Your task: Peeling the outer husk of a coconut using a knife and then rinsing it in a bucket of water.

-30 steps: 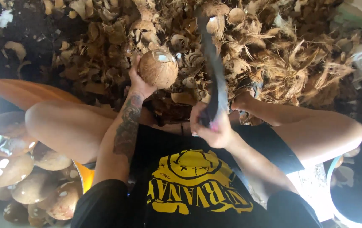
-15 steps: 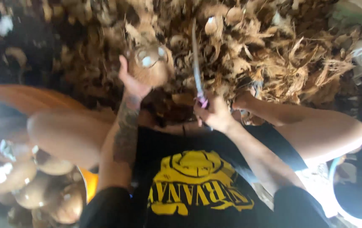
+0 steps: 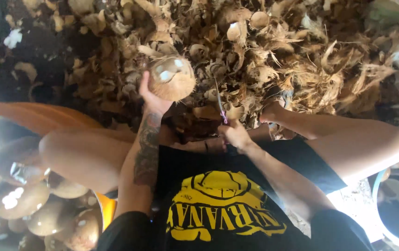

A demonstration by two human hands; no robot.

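My left hand (image 3: 152,98) cups a husked coconut (image 3: 172,78) from below at upper center, fingers wrapped round it w/ chipped face up, while right hand (image 3: 234,135) fist-grips a knife (image 3: 220,103) edge-on, clear of husk pile (image 3: 301,56).

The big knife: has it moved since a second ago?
Yes. The knife has swung down: its blade reached far up over the husk pile before; now only a short edge-on sliver shows above the right hand.

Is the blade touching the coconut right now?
Apart. The head view shows the blade edge-on in the right hand, with husk litter visible between it and the coconut in the left hand.
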